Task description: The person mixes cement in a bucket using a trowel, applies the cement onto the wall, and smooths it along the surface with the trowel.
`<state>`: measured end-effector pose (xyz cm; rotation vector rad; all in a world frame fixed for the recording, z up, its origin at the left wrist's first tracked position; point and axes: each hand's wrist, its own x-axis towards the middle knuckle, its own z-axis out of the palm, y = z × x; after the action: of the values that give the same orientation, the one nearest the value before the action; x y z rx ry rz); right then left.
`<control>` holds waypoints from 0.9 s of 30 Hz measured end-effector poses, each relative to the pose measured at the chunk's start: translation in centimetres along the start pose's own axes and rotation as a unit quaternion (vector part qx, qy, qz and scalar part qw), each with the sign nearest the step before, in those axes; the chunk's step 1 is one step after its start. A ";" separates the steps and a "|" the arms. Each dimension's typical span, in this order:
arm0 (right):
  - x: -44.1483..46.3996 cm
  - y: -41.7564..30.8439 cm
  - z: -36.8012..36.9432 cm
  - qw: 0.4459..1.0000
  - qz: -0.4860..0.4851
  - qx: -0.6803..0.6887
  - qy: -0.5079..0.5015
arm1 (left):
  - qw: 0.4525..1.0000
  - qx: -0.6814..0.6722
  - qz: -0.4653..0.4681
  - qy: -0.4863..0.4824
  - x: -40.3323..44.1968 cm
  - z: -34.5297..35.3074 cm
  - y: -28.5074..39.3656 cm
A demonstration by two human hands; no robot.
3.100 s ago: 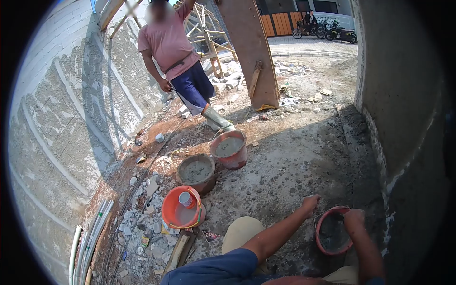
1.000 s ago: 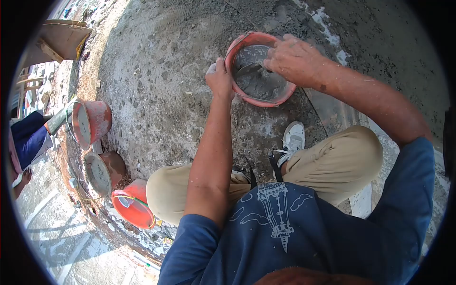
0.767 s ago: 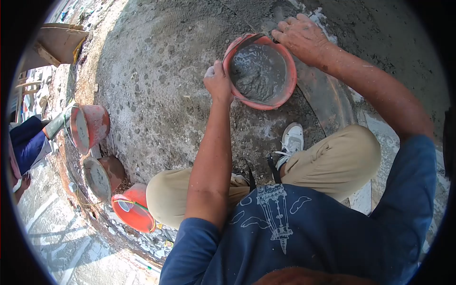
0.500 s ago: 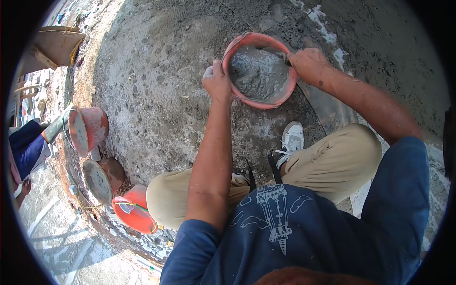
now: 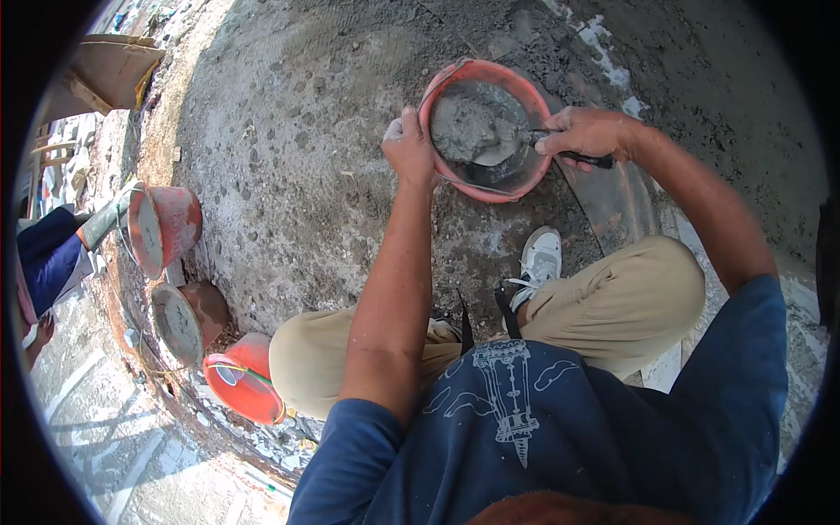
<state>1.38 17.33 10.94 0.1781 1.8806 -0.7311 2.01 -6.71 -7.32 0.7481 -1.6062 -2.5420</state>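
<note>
A red bucket (image 5: 530, 87) of wet grey mortar (image 5: 464, 127) stands on the rough ground before me. My left hand (image 5: 409, 147) is closed on the bucket's left rim. The black handle of a trowel (image 5: 529, 136) is gripped in my right hand (image 5: 593, 138), at the bucket's right rim. The trowel's blade lies inside the bucket, heaped with mortar that hides most of it.
Two mortar-filled buckets (image 5: 179, 229) (image 5: 206, 311) and an orange bucket (image 5: 249, 398) holding a small cup stand at the left. Beyond them a person's leg and boot (image 5: 105, 226) show. A flat board (image 5: 612, 206) lies right of my bucket, near my shoe (image 5: 542, 254).
My view has turned down to the bucket since the earliest frame. My right hand has shifted slightly right and down, and the trowel's blade now bears a heap of mortar.
</note>
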 end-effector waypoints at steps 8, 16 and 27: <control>4.6 -0.9 6.6 0.856 -0.158 -0.457 0.182 | 0.999 0.009 -0.036 -0.028 0.8 -1.0 0.4; 1.1 -2.7 0.4 0.787 -0.160 -0.501 0.323 | 0.999 -0.014 -0.028 -0.007 0.0 -0.7 0.8; -2.5 -5.2 1.3 0.734 -0.195 -0.574 0.306 | 0.999 -0.018 -0.029 -0.012 0.4 -0.7 0.0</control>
<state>1.14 13.00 14.87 -0.8983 2.7034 0.4260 1.98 -7.40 -7.68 0.7736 -1.5636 -2.6228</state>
